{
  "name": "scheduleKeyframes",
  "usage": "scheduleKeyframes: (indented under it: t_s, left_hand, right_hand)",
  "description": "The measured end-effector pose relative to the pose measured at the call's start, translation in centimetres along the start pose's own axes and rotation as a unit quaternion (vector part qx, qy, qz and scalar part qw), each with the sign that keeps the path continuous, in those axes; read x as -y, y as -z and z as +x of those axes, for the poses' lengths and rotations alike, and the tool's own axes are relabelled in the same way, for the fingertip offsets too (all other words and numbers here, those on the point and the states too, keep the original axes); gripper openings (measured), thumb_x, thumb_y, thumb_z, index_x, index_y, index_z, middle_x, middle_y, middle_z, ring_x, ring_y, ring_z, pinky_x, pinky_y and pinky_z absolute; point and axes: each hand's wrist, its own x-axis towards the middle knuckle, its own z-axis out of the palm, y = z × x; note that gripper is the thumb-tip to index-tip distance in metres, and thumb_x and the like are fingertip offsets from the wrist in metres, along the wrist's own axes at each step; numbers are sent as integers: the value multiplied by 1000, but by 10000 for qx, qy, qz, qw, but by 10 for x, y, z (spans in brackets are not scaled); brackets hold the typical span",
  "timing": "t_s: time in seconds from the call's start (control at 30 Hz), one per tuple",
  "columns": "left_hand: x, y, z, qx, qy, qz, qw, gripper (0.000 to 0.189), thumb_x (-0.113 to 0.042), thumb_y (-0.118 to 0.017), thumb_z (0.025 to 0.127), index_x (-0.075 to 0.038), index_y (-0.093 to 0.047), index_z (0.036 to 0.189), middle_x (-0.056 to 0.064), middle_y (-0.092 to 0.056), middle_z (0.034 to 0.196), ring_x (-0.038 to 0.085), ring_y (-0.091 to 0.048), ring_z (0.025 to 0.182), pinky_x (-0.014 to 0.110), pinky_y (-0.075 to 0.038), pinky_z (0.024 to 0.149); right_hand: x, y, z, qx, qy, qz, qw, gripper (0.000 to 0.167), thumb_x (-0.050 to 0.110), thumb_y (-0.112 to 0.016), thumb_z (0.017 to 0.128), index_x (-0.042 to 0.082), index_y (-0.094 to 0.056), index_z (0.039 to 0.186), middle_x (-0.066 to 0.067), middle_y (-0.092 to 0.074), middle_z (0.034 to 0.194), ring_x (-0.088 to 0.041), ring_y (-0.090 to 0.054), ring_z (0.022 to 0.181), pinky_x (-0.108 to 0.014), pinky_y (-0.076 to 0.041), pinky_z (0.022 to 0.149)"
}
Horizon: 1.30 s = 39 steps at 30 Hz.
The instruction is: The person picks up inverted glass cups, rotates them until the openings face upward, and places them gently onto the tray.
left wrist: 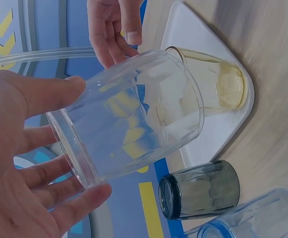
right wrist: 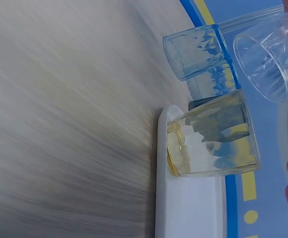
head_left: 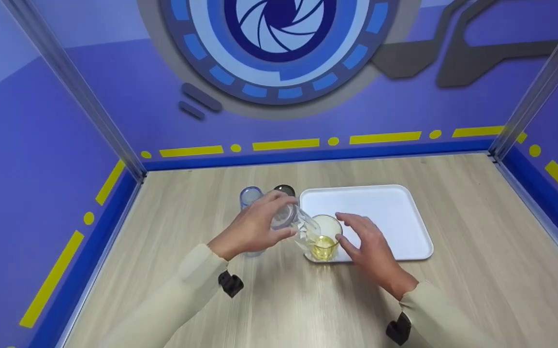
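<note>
no readable text, labels, brands or numbers appear on anything here.

A white rectangular plastic tray (head_left: 395,212) lies on the wooden counter (head_left: 477,270). A clear glass holding yellow liquid (head_left: 325,239) stands on the tray's near left corner. The left hand (head_left: 252,227) holds a clear empty glass (head_left: 296,224) tilted just left of it; the right hand (head_left: 368,246) hovers at its right. A dark grey glass (head_left: 285,190) and a pale blue glass (head_left: 250,197) stand on the counter left of the tray, behind the left hand.
</note>
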Motion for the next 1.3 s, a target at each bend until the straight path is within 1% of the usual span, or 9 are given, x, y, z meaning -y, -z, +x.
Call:
scheduleKeyframes:
  t_s: [0.17,0.33,0.53,0.7,0.93,1.13,1.3]
  left_hand:
    - [-2,0,2,50,33,-77,10000,57,-39,-70,87,-28,-50,139,-4,-49,139,17,-50,126,43,-46,105]
    - [-3,-1,4,66,50,-251,9997,55,-38,-71,87,-30,-50,138,-4,-48,140,17,-50,126,44,-46,104]
    - [-4,-4,5,61,-77,-535,9985,54,-35,-72,86,-29,-51,136,-3,-50,138,22,-53,124,41,-49,101]
    - [-3,-5,6,20,-205,-703,9973,53,-34,-72,86,-27,-53,135,-2,-51,137,23,-54,124,41,-48,101]
    - [-3,-5,7,40,-286,-759,9967,51,-37,-71,87,-27,-53,134,-3,-53,136,17,-52,125,40,-46,104]
    - [-4,-8,7,41,-344,-767,9964,50,-37,-70,87,-27,-53,134,-3,-54,134,16,-53,122,41,-46,103]
    - [-4,-10,8,24,-406,-752,9963,50,-37,-70,87,-27,-54,133,-4,-54,133,15,-53,120,40,-47,101]
  right_hand:
    - [2,0,0,92,-62,0,9999,46,9,-76,82,13,-62,127,-2,-66,122,-16,-60,105,-39,-51,93]
    - [3,-1,-1,105,-96,-6,9999,47,10,-77,81,13,-63,126,-2,-65,123,-17,-60,107,-39,-51,95]
    - [4,-2,-1,100,-19,12,9999,47,12,-77,82,14,-62,127,-2,-66,122,-17,-61,106,-39,-51,94]
    - [3,-3,-1,52,27,1,10000,47,12,-77,81,13,-63,126,-2,-66,121,-16,-61,106,-40,-50,94]
    - [4,-4,0,42,33,-64,10000,47,11,-78,81,15,-63,125,-1,-66,120,-16,-60,106,-40,-50,94]
    - [5,-4,1,88,-22,-84,9999,43,12,-77,82,16,-64,122,0,-66,121,-18,-60,111,-40,-49,97]
    - [5,-4,1,87,-20,-75,9999,41,11,-77,82,15,-65,121,0,-65,120,-17,-60,109,-41,-50,97]
